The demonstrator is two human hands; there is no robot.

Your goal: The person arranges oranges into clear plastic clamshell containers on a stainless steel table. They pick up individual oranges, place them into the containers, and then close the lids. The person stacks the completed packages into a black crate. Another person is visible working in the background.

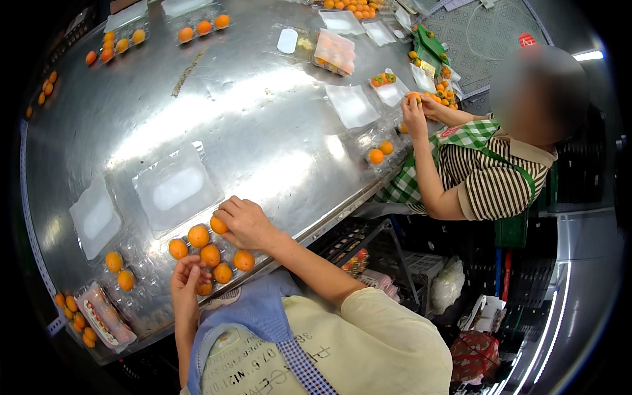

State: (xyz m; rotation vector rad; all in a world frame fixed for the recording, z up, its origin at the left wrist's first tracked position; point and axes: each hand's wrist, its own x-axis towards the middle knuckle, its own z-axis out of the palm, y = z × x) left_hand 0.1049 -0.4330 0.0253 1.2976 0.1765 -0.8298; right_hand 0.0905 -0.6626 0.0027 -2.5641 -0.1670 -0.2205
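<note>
My right hand is closed around a persimmon at the far corner of a clear plastic clamshell tray. Several other orange persimmons sit in that tray, which lies at the table's near edge. Over the tray's left side, my left hand has loosely curled, parted fingers and appears to hold nothing. Partly covered by that hand is another persimmon. The tray's raised lid has a white liner. To the left, a second open clamshell holds two persimmons.
A filled pack and loose persimmons lie at the metal table's left corner. On the right, a co-worker in a green checked apron holds a persimmon. More packs stand across the table. Crates are below its edge.
</note>
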